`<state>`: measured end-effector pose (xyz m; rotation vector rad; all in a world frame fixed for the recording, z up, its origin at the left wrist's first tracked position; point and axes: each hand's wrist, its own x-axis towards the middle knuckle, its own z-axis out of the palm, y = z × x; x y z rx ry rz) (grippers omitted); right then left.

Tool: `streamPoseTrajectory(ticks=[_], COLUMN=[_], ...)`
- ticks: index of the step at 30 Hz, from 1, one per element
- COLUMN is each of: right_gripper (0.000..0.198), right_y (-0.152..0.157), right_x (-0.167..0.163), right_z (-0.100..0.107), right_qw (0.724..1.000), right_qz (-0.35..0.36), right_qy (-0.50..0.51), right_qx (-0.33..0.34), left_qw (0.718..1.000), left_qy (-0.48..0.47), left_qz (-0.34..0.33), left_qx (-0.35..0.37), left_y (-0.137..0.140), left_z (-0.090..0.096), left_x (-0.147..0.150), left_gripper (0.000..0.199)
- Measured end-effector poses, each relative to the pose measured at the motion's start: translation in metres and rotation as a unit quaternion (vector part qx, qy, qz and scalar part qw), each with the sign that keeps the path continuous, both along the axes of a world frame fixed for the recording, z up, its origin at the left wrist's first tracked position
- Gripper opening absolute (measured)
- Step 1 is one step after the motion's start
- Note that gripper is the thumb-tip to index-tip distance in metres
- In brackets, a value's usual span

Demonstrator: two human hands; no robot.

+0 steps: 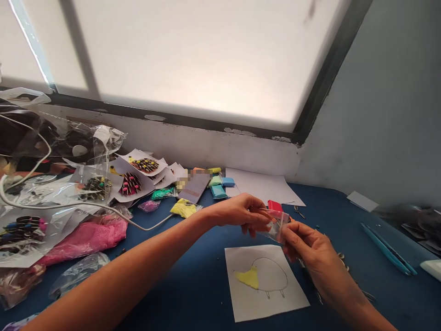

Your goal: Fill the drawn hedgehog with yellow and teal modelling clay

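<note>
Clear bag (275, 231): raised between both hands, near the drawing sheet's (272, 307) far edge | right hand (306, 240): fingers pinching its side | left hand (241, 212): fingers bent over it, grasp cannot be told | handling: a firm, level pinch should prevent spills | worktop (193, 280): beneath, bearing the sheet

From afar I see bare forearms (148, 259) tapering to wrists (214, 215), a bare left hand (243, 211) and bare right hand (308, 243).
</note>
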<state>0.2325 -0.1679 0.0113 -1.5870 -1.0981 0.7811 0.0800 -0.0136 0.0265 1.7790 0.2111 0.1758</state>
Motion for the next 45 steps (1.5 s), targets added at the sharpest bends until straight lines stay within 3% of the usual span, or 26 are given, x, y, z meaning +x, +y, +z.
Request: streamPoseTrajectory(ticks=[9,18,27,34,45], right_gripper=[0.04,0.043,0.046,0.044,0.043], right_y=[0.001,0.002,0.002,0.002,0.003], right_x=[-0.002,-0.004,0.001,0.0,0.003], right_z=[0.001,0.006,-0.002,0.003,-0.003], right_qw=[0.999,0.998,0.997,0.998,0.997], right_qz=[-0.053,-0.068,-0.072,-0.062,-0.054], right_qy=[-0.008,-0.011,-0.025,-0.032,-0.055], right_qx=[0.002,-0.006,0.0,-0.002,0.029], left_qw=[0.999,0.997,0.989,0.99,0.992], left_qy=[0.018,-0.025,-0.041,-0.03,-0.023], left_qz=[-0.013,0.015,0.002,0.01,0.026], left_qx=[-0.04,-0.068,-0.144,-0.138,-0.122], left_y=[-0.004,-0.005,-0.003,-0.008,-0.01], left_z=[-0.002,-0.006,-0.021,-0.021,-0.019], left_x=[0.003,0.006,0.013,0.012,0.012], left_gripper=[0.026,0.045,0.044,0.027,0.038])
